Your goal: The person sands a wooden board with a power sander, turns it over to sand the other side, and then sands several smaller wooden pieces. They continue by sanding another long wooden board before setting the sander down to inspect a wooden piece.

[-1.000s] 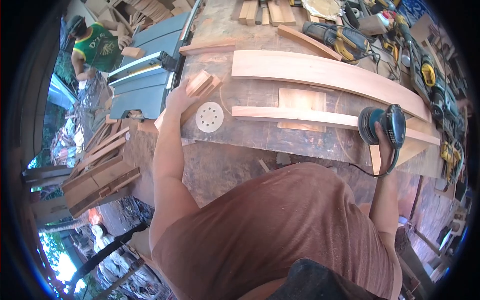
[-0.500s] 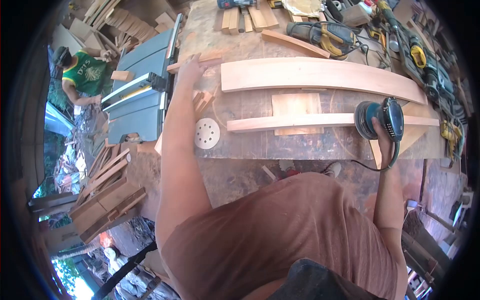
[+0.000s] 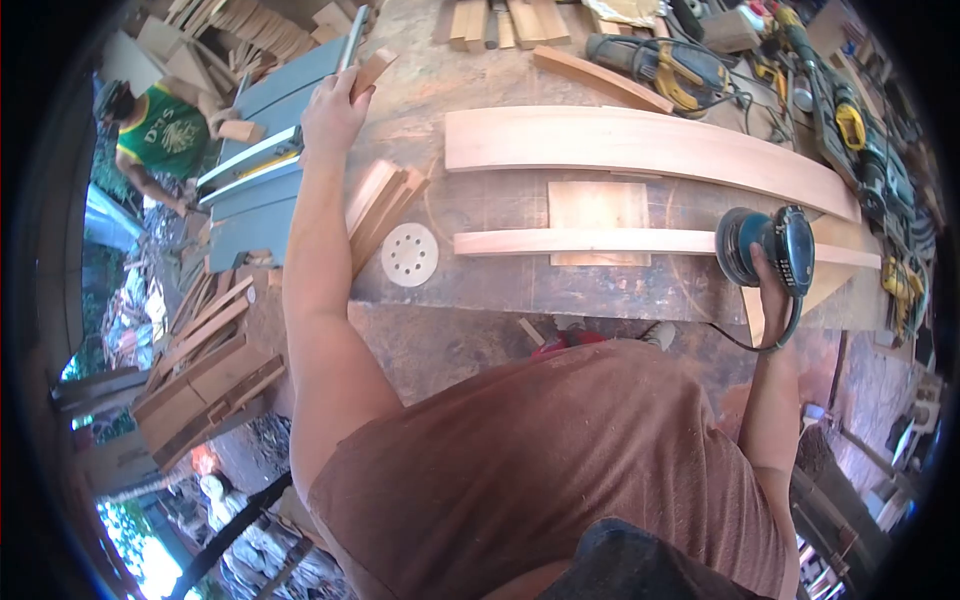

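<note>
My left hand point(image 3: 334, 112), arm stretched out, is closed around a short strip of wood point(image 3: 373, 73) near the far left of the workbench. With my right hand point(image 3: 770, 285) I grip an orbital sander point(image 3: 790, 250), tilted on its side, its pad facing left. The sander stands over the right part of a narrow, slightly curved wooden strip point(image 3: 590, 241). That strip crosses a flat wooden block point(image 3: 598, 195). A wider curved board point(image 3: 640, 150) lies behind it. Between my arms rests a round sanding disc point(image 3: 410, 255) with holes. Several wood offcuts point(image 3: 385, 205) lie beside my left forearm.
A table saw point(image 3: 260, 190) stands at the left, with a co-worker in a green shirt point(image 3: 165, 130) behind it. Power tools point(image 3: 690, 80) and cords crowd the back right. More wood pieces point(image 3: 500, 25) sit at the back. The bench's front edge is close to my body.
My left hand has moved left and away from me, carrying the wood strip off the bench surface and turning it. The sander in my right hand has hardly moved. The co-worker's arms have shifted.
</note>
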The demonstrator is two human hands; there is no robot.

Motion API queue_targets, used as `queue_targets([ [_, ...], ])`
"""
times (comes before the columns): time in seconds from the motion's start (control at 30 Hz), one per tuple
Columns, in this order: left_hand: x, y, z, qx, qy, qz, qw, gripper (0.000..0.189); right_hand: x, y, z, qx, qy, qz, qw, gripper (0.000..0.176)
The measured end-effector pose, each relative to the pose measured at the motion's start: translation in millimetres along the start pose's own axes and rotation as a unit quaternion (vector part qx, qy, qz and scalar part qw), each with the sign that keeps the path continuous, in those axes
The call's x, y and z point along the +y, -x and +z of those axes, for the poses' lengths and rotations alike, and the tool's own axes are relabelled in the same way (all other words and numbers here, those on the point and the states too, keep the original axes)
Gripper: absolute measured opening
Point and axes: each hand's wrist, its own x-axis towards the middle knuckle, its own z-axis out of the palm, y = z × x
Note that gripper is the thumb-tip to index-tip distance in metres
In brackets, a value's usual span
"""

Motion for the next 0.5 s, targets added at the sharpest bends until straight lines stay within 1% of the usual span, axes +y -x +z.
queue_targets([
  [0.03, 8, 12, -26, 0.008, -0.013, -0.009, 1.0, 0.045, 16, -3, -2, 0.002, 0.007, -0.016, 1.0, 0.064],
  [0.07, 11, 25, -44, 0.017, -0.025, -0.018, 0.999, 0.047, 14, -4, 1, -0.005, 0.003, -0.02, 1.0, 0.064],
  [0.1, 7, 43, -48, 0.025, -0.044, -0.028, 0.998, 0.054, 12, -4, 1, -0.008, 0.002, -0.029, 1.0, 0.064],
  [0.13, 2, 61, -47, 0.028, -0.045, -0.031, 0.998, 0.054, 11, -5, -1, -0.007, 0.003, -0.038, 0.999, 0.065],
  [0.2, -10, 98, -32, -0.002, -0.049, -0.035, 0.998, 0.059, 18, -11, 0, -0.005, -0.002, -0.053, 0.999, 0.066],
  [0.27, -14, 134, -7, -0.037, -0.044, -0.045, 0.997, 0.056, 6, -6, -1, -0.045, -0.013, -0.041, 0.998, 0.064],
  [0.33, -17, 163, 24, -0.043, -0.002, -0.019, 0.999, 0.05, -2, 2, 0, -0.064, -0.13, 0.057, 0.988, 0.056],
  [0.37, -10, 168, 27, 0.008, 0.01, 0.001, 1.0, 0.045, -9, 4, 1, -0.079, -0.149, 0.089, 0.982, 0.052],
  [0.4, -10, 170, 30, -0.011, 0.032, -0.02, 0.999, 0.04, -17, 6, 1, -0.09, -0.169, 0.116, 0.975, 0.047],
  [0.43, -12, 168, 31, -0.078, -0.002, -0.083, 0.993, 0.039, -31, 10, 2, -0.112, -0.232, 0.113, 0.96, 0.045],
  [0.47, -26, 169, 44, -0.051, -0.03, -0.082, 0.995, 0.04, -29, 10, 1, -0.106, -0.228, 0.104, 0.962, 0.045],
  [0.5, -38, 173, 52, 0.012, -0.026, -0.049, 0.998, 0.042, -13, 5, -2, -0.118, -0.215, 0.065, 0.967, 0.044],
])
